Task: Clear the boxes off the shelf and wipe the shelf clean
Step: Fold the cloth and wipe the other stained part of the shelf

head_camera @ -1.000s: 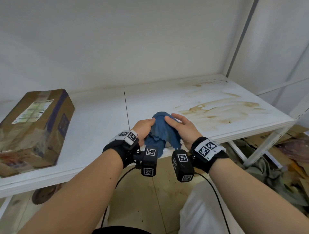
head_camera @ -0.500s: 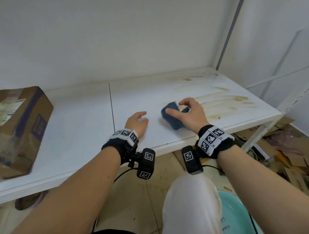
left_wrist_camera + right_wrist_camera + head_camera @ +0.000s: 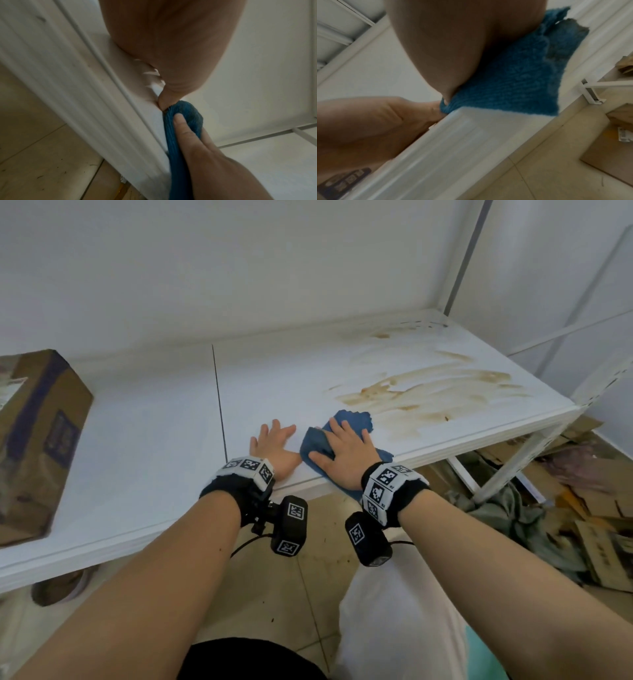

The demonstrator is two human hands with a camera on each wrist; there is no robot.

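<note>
A blue cloth (image 3: 352,421) lies spread on the white shelf (image 3: 150,440) at its front edge, one corner hanging over the lip (image 3: 513,88). My right hand (image 3: 346,450) lies flat on the cloth with straight fingers, pressing it down. My left hand (image 3: 274,441) rests flat on the bare shelf just left of it, its thumb (image 3: 165,101) touching the cloth's (image 3: 181,121) edge. Brown smeared stains (image 3: 421,392) cover the shelf's right part, beyond the cloth. One worn cardboard box (image 3: 37,440) stands at the shelf's far left.
A white wall backs the shelf, and a white upright post (image 3: 462,254) stands at the back right corner. Below at right, flattened cardboard and rags (image 3: 565,508) litter the tiled floor. A dark seam (image 3: 219,398) splits the shelf boards.
Both hands held the bunched cloth above the front edge; then the left let go. The right hand has spread the cloth flat, and both hands now lie flat on the shelf.
</note>
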